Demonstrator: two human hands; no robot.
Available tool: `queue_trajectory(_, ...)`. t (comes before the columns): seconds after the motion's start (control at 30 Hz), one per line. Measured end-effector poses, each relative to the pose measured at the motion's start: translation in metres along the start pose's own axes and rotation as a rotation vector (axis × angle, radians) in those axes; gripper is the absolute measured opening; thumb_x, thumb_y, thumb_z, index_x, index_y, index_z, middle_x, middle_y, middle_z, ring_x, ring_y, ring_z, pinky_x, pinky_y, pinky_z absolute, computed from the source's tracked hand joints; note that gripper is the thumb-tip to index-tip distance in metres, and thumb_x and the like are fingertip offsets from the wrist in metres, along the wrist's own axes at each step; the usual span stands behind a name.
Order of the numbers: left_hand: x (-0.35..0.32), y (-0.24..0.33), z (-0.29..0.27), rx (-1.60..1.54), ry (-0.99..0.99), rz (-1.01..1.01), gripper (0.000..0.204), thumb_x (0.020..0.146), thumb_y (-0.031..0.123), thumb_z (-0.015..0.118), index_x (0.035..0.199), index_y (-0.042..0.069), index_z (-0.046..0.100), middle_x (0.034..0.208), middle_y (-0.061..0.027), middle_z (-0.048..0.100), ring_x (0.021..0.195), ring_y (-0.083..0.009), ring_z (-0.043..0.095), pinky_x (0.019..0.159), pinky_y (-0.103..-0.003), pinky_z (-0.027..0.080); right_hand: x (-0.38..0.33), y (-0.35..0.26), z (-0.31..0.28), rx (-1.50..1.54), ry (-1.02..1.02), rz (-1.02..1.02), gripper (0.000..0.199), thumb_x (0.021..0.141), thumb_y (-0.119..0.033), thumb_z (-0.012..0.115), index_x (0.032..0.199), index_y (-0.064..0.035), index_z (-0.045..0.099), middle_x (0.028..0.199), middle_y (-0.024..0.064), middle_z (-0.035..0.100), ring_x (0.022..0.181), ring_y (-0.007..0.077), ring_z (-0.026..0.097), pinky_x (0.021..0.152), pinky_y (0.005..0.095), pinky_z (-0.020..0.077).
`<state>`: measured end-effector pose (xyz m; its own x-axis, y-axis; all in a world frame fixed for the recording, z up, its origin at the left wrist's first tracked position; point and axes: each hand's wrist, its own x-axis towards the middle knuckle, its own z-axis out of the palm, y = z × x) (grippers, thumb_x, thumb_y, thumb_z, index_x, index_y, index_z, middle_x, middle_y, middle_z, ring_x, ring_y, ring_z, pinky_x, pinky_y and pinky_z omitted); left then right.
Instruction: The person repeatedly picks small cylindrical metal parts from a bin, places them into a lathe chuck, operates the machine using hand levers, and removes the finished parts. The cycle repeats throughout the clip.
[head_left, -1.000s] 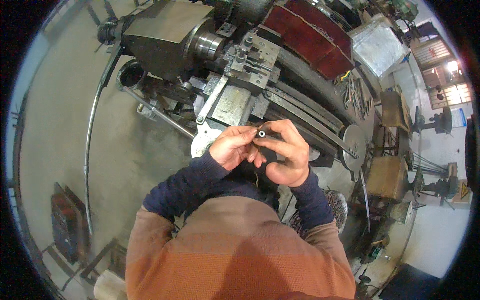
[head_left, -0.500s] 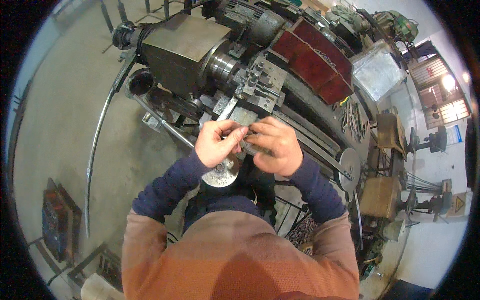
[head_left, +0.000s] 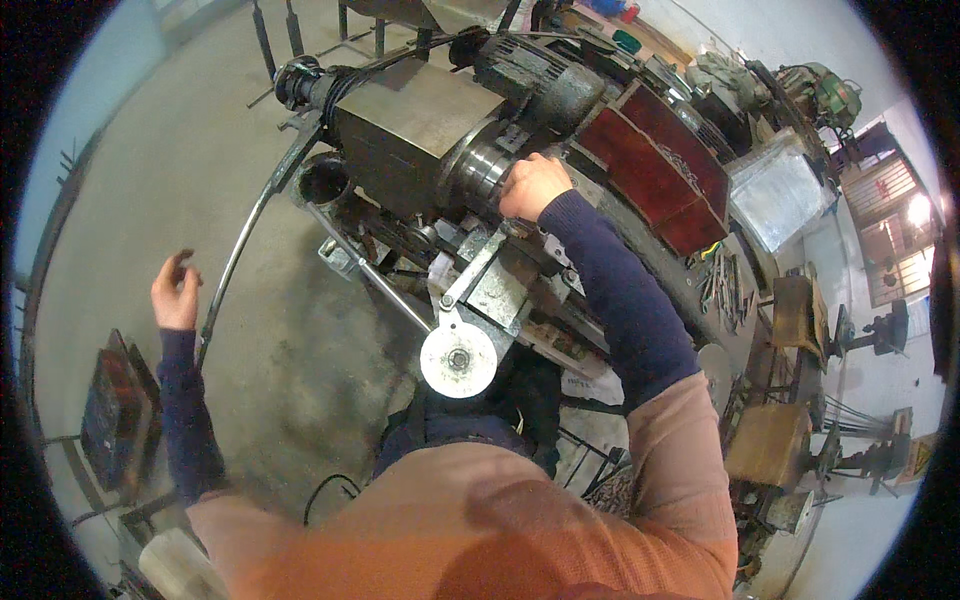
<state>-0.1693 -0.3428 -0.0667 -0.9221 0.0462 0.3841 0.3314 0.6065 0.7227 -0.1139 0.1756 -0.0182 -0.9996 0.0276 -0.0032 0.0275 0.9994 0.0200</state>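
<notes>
My right hand [head_left: 534, 186] reaches to the front face of the shiny round spindle chuck [head_left: 482, 172] on a small lathe. Its fingers are bent together there, and whatever they pinch is hidden behind the hand. Out to the left, my left hand [head_left: 177, 293] is raised above the floor with its fingers loosely curled and the thumb apart, nothing visible in it. A long bare metal lever [head_left: 240, 250] slopes down just beside that hand. Between my arms are a round metal handwheel [head_left: 458, 360] and the flat arm [head_left: 474, 268] above it.
A grey box-shaped headstock cover [head_left: 420, 105] stands left of a motor [head_left: 540, 80]. Behind my right arm lies a dark red tray [head_left: 655, 165] with metal bits. Hand tools [head_left: 725, 285] lie at the right. A dark red box [head_left: 115, 420] stands at the lower left.
My hands have parted from their meeting point in front of the lathe. The right has gone up to the chuck; the left has swung far left, near the lever. The view has shifted slightly.
</notes>
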Motion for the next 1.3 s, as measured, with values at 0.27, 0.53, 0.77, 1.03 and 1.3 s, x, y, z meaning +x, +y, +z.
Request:
queue_trajectory(0.27,-0.054,-0.004,0.012,0.492,-0.260,-0.074,0.045,0.075,0.029,0.063,0.111,0.004,0.052,0.073,-0.0151,0.059,0.068,-0.0295,0.059,0.062,-0.037,0.046,0.009,0.004,0.001,0.036,-0.041,-0.041,0.029,0.053,-0.022,0.061,0.078,-0.0120,0.071,0.076,0.0128,0.065,0.080,0.0283,0.060,0.073,0.0372,0.0472)
queue_trajectory(0.53,0.024,-0.048,0.006,1.163,-0.368,-0.186,0.028,0.077,0.018,0.057,0.103,0.011,0.058,0.086,-0.0154,0.063,0.082,-0.0329,0.060,0.069,-0.044,0.049,-0.001,0.004,-0.003,0.112,0.008,-0.070,0.024,0.054,-0.023,0.061,0.074,-0.0167,0.072,0.077,0.0099,0.065,0.084,0.0284,0.056,0.078,0.0396,0.0444)
queue_trajectory(0.77,0.137,-0.081,-0.010,1.088,-0.143,-0.514,0.023,0.079,0.014,0.053,0.099,0.009,0.063,0.102,-0.0122,0.062,0.097,-0.0285,0.059,0.080,-0.038,0.049,0.000,0.008,0.000,0.112,0.064,-0.090,0.023,0.053,-0.021,0.059,0.071,-0.0128,0.071,0.073,0.0120,0.064,0.081,0.0292,0.057,0.073,0.0392,0.0477)
queue_trajectory(1.03,0.117,-0.093,0.082,0.530,0.246,0.433,0.028,0.076,0.014,0.058,0.103,0.008,0.062,0.097,-0.0125,0.064,0.090,-0.0256,0.061,0.080,-0.036,0.047,-0.008,-0.001,-0.005,0.064,0.047,-0.009,0.028,0.053,-0.022,0.062,0.078,-0.0131,0.071,0.081,0.0089,0.063,0.089,0.0274,0.053,0.076,0.0390,0.0405)
queue_trajectory(1.3,0.009,-0.132,0.297,0.542,-0.510,-0.207,0.042,0.066,0.031,0.068,0.098,0.006,0.061,0.095,-0.0161,0.063,0.091,-0.0332,0.059,0.082,-0.041,0.047,-0.175,0.041,-0.013,0.283,0.548,-0.082,0.041,0.050,-0.015,0.064,0.091,-0.0087,0.061,0.102,0.0094,0.057,0.101,0.0325,0.049,0.088,0.0455,0.0370)
